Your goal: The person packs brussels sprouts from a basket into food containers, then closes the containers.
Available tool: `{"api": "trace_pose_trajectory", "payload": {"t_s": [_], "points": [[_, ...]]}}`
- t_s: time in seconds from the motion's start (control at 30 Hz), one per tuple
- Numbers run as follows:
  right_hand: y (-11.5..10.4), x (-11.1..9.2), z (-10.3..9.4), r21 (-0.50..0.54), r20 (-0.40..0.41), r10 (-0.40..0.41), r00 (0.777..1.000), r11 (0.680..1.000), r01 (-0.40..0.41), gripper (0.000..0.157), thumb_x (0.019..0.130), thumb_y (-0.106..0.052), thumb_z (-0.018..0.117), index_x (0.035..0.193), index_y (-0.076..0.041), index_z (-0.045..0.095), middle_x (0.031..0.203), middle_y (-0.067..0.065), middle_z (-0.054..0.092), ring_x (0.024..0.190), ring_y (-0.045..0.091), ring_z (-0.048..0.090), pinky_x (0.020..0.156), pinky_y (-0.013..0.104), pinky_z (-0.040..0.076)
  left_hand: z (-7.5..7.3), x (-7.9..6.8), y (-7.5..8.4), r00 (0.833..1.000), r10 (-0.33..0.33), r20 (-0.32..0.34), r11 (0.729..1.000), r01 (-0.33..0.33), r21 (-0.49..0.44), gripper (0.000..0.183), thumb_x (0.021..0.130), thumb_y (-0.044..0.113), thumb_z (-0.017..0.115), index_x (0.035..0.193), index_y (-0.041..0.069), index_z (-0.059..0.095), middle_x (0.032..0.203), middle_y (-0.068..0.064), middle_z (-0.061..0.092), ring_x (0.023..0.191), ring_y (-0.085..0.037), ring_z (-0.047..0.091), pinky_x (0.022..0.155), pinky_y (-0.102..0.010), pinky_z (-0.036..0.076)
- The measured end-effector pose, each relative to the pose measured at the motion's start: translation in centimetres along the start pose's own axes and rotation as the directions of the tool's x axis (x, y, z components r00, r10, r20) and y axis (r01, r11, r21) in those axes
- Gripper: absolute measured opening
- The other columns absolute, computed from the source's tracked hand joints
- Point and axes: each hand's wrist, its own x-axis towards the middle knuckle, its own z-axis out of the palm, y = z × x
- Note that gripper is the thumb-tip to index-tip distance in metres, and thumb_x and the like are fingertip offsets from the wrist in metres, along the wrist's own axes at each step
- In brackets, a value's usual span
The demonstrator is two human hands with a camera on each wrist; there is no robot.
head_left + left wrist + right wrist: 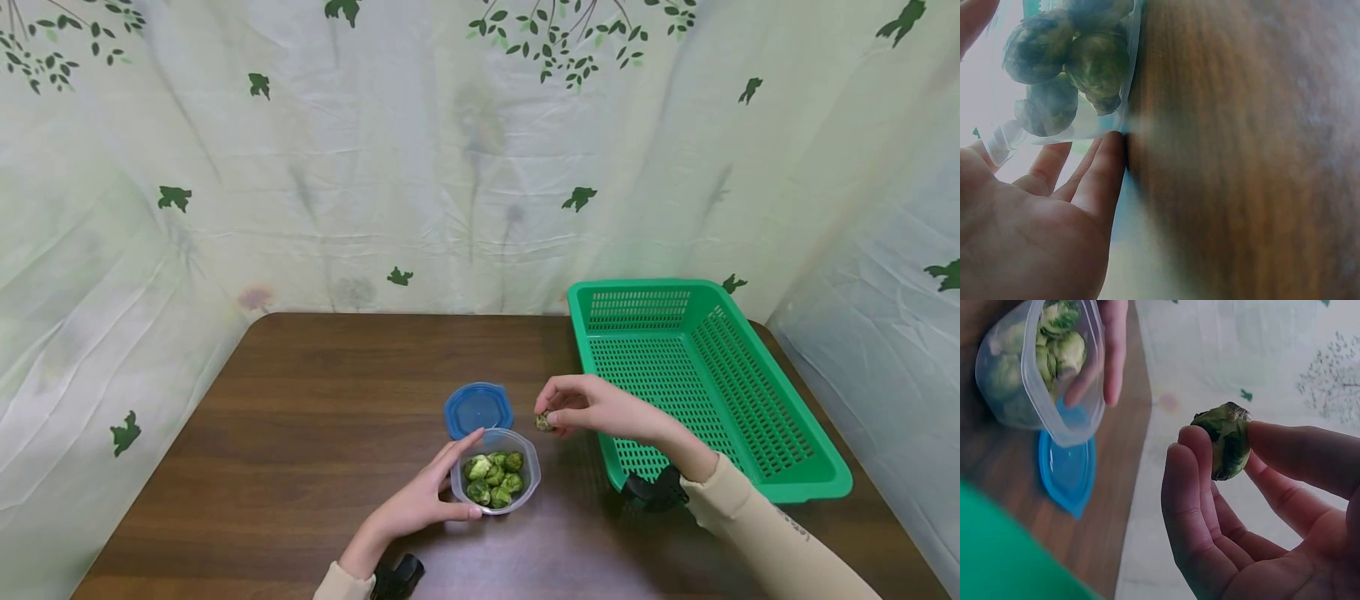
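Between the thumb and fingertips of my right hand (592, 406) is a Brussels sprout (1229, 440), held just above the table between the container and the green basket. My left hand (427, 492) holds a clear plastic container (530, 492) from its left side, thumb at the near rim and fingers at the far side. Several Brussels sprouts (495, 475) lie inside it. In the left wrist view, fingers (1100, 181) touch the container's wall. Behind the container lies its blue lid (477, 408), flat on the table.
A large green plastic basket (798, 492) with slotted walls stands on the right of the brown wooden table (337, 400), under the right forearm. A pale leaf-patterned curtain (420, 167) hangs behind the table and along both sides.
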Motion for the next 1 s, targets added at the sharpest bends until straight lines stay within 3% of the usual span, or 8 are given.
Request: {"api": "trace_pose_trajectory", "payload": {"t_s": [0.33,0.5,0.73,1.0], "points": [[0.0,1.2,2.5,-0.053,0.032,0.021,0.999,0.998,-0.019,0.009,0.094,-0.005,0.057,0.102,-0.004,0.063,0.094,0.008,0.066,0.080,0.030,0.064,0.073,0.043,0.055,0.0,0.0,0.0,1.000,-0.008,-0.002,1.000,0.008,0.001,0.089,0.084,0.023,0.075,0.154,0.026,0.019,0.150,-0.007,0.023,0.136,-0.025,0.027,0.104,-0.040,0.032],[0.2,1.6,3.6,-0.081,0.071,0.026,0.997,0.997,-0.020,0.010,0.093,-0.003,0.057,0.101,-0.002,0.063,0.093,0.011,0.065,0.077,0.028,0.063,0.070,0.038,0.056,0.0,0.1,-0.1,1.000,-0.004,-0.004,1.000,0.004,0.016,0.090,0.084,0.025,0.075,0.154,0.023,0.018,0.150,-0.007,0.022,0.136,-0.025,0.025,0.103,-0.041,0.033],[0.7,2.0,4.6,-0.146,0.111,0.023,0.994,0.989,-0.006,0.011,0.090,-0.001,0.058,0.099,-0.003,0.064,0.091,0.001,0.064,0.072,0.027,0.064,0.066,0.034,0.055,0.0,0.1,0.0,1.000,-0.009,-0.004,1.000,0.009,0.023,0.091,0.084,0.026,0.076,0.154,0.022,0.018,0.151,-0.006,0.021,0.136,-0.024,0.025,0.103,-0.041,0.034],[0.9,2.0,5.1,-0.225,0.133,0.024,0.991,0.974,0.007,0.015,0.087,0.003,0.056,0.097,-0.004,0.065,0.089,0.003,0.064,0.065,0.014,0.062,0.061,0.024,0.051,0.0,0.1,0.0,1.000,-0.007,-0.003,1.000,0.007,0.011,0.090,0.084,0.026,0.075,0.154,0.022,0.018,0.151,-0.005,0.021,0.136,-0.024,0.025,0.104,-0.044,0.033]]}}
